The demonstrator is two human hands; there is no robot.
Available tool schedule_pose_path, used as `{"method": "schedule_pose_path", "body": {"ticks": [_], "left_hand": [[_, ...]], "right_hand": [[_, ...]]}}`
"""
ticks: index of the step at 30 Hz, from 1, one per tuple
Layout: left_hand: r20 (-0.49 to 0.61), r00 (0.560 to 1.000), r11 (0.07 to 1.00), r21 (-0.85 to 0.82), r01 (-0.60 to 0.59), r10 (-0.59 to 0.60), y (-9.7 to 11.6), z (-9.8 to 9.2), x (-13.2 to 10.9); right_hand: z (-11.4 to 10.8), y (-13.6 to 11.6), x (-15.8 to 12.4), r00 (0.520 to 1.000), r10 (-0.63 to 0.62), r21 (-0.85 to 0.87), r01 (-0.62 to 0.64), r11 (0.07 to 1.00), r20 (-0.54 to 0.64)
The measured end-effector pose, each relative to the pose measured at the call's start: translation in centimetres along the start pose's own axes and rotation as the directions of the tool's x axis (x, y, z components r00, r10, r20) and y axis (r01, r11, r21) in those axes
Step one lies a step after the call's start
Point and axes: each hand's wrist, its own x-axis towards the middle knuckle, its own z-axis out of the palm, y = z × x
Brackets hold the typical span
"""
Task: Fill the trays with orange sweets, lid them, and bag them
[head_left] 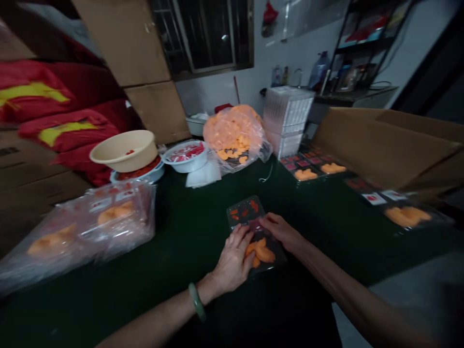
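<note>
Left hand: the left hand (232,258), a green stone bangle (196,302) on its wrist, lies palm down with fingers spread across the near part of the pack, not clenched; whether it is gripping or only pressing, I cannot tell.
Right hand: the right hand (281,232) rests with fingers extended over the pack's far right edge, not clenched, and its grip is equally hard to judge.
Held thing: a clear plastic tray pack (266,261) lies flat on the desk, directly under and between both hands.
Pack contents: curved orange pieces (261,252) sit just beyond the left hand's fingertips, under the right hand; small red-orange pieces (244,210) show in the pack's far end, ahead of both hands.
Desk: a dark green-covered desk (188,208) runs beneath everything.
Left of the hands: a large clear plastic bag of packs (90,227) lies well apart, with a beige plastic basin (123,151) farther ahead.
Ahead of the hands: a clear bag of orange pieces (234,135) sits beside a white bowl of red pieces (186,155).
Right of the hands: more trays with orange pieces (408,216) lie near a brown cardboard box (384,145).
</note>
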Motion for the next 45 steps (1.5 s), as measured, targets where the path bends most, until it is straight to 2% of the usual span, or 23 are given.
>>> {"method": "schedule_pose_path", "body": {"ticks": [3,5,7,8,11,13,16,20,24,27,29,31,33,35,37,39,41,45], "left_hand": [[-0.005,1.000,1.000,0.028,0.011,-0.011,-0.6,-1.0,1.7],[-0.030,0.994,0.988,0.113,0.106,-0.103,-2.6,-2.4,4.5],[-0.127,0.948,0.903,0.289,0.317,-0.292,-6.0,-4.0,8.0],[-0.167,0.924,0.863,0.331,0.381,-0.344,-8.1,-4.9,9.7],[-0.206,0.883,0.783,0.407,0.470,-0.422,-14.4,-7.1,13.9],[-0.174,0.882,0.762,0.447,0.468,-0.439,-17.7,-8.1,15.4],[-0.066,0.903,0.781,0.477,0.403,-0.426,-20.8,-9.2,16.2],[0.009,0.926,0.824,0.458,0.332,-0.378,-22.7,-10.4,16.7],[-0.043,0.936,0.858,0.387,0.338,-0.350,-24.0,-11.6,18.2],[-0.014,0.952,0.911,0.289,0.295,-0.305,-23.6,-11.8,19.0],[0.080,0.966,0.952,0.205,0.226,-0.247,-22.0,-10.9,18.5],[0.212,0.965,0.985,0.110,0.136,-0.157,-19.3,-9.1,17.1],[0.326,0.944,0.998,0.021,0.055,-0.059,-16.1,-7.0,15.0],[0.363,0.932,0.999,-0.046,0.003,0.014,-12.9,-5.2,12.7],[0.352,0.934,0.995,-0.095,-0.025,0.057,-10.5,-4.1,10.8],[0.344,0.936,0.993,-0.114,-0.040,0.077,-9.2,-3.9,9.5],[0.356,0.931,0.994,-0.102,-0.043,0.077,-8.6,-4.2,8.6],[0.359,0.928,0.995,-0.056,-0.082,0.097,-7.6,-5.5,7.0]], "right_hand": [[0.1,0.3,0.9,0.999,-0.023,0.050,0.020,0.999,0.046],[-0.5,0.5,1.5,0.994,0.017,0.074,-0.025,0.997,0.106],[-1.2,0.6,2.0,0.984,0.030,0.076,-0.043,0.996,0.174],[-1.5,0.6,2.1,0.979,0.023,0.079,-0.040,0.996,0.205],[-2.2,0.7,2.3,0.964,0.001,0.112,-0.032,0.993,0.265],[-2.4,0.7,2.2,0.957,0.012,0.142,-0.055,0.988,0.289],[-2.3,0.4,2.0,0.946,0.041,0.160,-0.097,0.982,0.322],[-2.1,0.0,1.8,0.942,0.032,0.166,-0.093,0.982,0.334],[-2.2,0.3,2.0,0.938,0.033,0.156,-0.092,0.983,0.344],[-2.4,0.4,2.1,0.936,0.039,0.160,-0.101,0.982,0.350],[-2.5,0.2,2.0,0.929,0.040,0.172,-0.111,0.979,0.368],[-2.5,-0.1,1.8,0.920,0.040,0.175,-0.117,0.978,0.390],[-2.2,-0.2,1.5,0.898,0.047,0.154,-0.127,0.980,0.437],[-1.8,-0.2,1.0,0.856,0.073,0.121,-0.156,0.980,0.512],[-1.3,-0.1,0.3,0.814,0.095,0.112,-0.192,0.975,0.574],[-0.8,0.1,-0.5,0.789,0.100,0.132,-0.224,0.966,0.606],[-0.6,0.3,-1.4,0.783,0.102,0.158,-0.248,0.956,0.613],[-1.4,0.5,-3.5,0.818,0.128,0.135,-0.242,0.961,0.561]]}}
